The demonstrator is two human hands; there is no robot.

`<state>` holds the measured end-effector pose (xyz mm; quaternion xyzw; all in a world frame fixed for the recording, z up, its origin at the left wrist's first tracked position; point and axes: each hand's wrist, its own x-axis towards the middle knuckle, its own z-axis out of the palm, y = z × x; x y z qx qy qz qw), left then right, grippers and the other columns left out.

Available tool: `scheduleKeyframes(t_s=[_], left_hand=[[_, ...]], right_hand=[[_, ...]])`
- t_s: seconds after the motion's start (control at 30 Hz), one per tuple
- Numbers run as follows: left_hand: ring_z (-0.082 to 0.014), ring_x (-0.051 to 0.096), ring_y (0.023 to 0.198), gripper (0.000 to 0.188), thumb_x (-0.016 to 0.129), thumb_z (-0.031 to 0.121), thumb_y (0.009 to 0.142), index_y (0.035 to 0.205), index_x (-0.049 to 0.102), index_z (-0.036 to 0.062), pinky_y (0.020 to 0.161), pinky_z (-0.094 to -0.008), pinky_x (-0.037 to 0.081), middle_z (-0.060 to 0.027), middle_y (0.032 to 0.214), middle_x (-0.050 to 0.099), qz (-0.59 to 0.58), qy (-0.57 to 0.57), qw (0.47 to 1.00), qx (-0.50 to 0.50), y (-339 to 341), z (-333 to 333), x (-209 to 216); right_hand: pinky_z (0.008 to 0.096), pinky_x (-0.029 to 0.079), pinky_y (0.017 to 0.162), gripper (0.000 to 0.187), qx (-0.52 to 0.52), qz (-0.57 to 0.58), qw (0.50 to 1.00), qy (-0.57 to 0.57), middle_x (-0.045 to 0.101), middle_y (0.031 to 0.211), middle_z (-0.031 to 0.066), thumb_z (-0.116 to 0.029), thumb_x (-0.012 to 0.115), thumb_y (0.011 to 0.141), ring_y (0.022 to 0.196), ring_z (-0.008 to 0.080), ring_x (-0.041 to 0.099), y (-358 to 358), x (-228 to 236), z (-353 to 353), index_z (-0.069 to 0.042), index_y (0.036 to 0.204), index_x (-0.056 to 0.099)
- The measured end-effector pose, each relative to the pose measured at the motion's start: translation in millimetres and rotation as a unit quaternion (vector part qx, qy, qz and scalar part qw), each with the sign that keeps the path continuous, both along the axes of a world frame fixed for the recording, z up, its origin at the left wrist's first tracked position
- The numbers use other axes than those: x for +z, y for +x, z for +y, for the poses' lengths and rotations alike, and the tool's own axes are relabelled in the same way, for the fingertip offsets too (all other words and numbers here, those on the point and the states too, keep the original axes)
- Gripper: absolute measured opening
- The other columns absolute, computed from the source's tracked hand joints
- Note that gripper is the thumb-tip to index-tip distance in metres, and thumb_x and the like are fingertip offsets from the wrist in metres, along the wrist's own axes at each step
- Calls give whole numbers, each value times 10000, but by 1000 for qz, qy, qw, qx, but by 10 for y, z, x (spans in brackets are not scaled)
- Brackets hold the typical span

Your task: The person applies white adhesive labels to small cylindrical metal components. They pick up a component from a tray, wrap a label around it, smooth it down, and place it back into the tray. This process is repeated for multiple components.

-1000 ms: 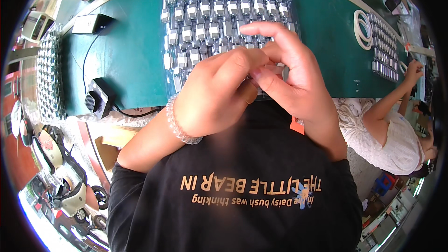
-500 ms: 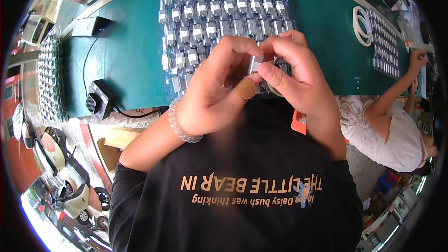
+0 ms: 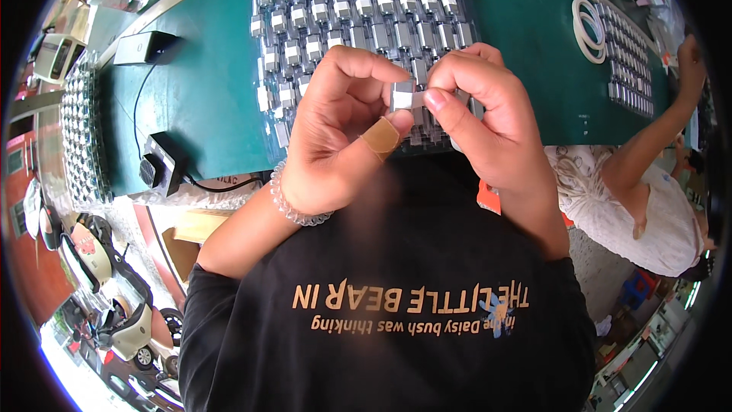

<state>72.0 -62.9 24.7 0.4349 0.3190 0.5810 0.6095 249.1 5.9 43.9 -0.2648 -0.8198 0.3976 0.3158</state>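
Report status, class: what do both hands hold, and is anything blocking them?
Left hand and right hand pinch one small white-and-metal part. Tray of metal parts lies beyond the hands. Nothing in the way.

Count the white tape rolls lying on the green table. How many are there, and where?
2, as far as shows: the white tape rolls lie overlapping at the far right of the green table, beside a tray of small metal parts. Others may be hidden.

small metal part [image 3: 402, 96]: mostly hidden between the fingertips at 12 o'clock
tray of metal parts [image 3: 305, 30]: near rows hidden behind both hands
co-worker's hand [image 3: 690, 49]: blurred at the 3 o'clock rim
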Motion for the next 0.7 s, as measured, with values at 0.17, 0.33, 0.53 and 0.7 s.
scheduleKeyframes(t_s=[0.17, 0.33, 0.53, 0.7], left_hand=[[-64, 482, 819, 335, 528, -120, 846, 1132, 425, 20, 718, -231, 420, -38, 950, 523, -32, 51, 998, -26, -14, -17, -71], [-102, 545, 890, 330, 545, -94, 866, 1153, 410, -2, 773, -270, 465, -92, 1043, 548, -20, 145, 989, -17, -8, -11, -69], [-122, 568, 809, 338, 568, -65, 866, 1171, 432, -16, 734, -274, 486, -92, 982, 575, 68, 196, 978, 31, 43, 5, -35], [-132, 573, 786, 362, 640, -52, 803, 1138, 504, -29, 694, -263, 474, -81, 913, 587, 257, 235, 933, 88, -47, 90, 61]], right_hand=[[336, 307, 754, 142, -15, 31, 999, -29, 531, 640, 23, -112, 576, 864, 587, 186, 502, -56, -30, -61, -63, 740, 528], [321, 288, 743, 111, 26, 11, 1000, -11, 556, 671, 19, -113, 575, 876, 621, 183, 498, -27, 68, -24, -65, 780, 546], [323, 272, 738, 93, 37, 26, 999, -1, 573, 712, 11, -117, 572, 895, 657, 181, 499, -12, 92, -15, -70, 814, 565], [331, 271, 738, 82, 3, 13, 999, 40, 575, 713, 4, -118, 585, 891, 653, 179, 499, -8, 96, -8, -78, 820, 576]])
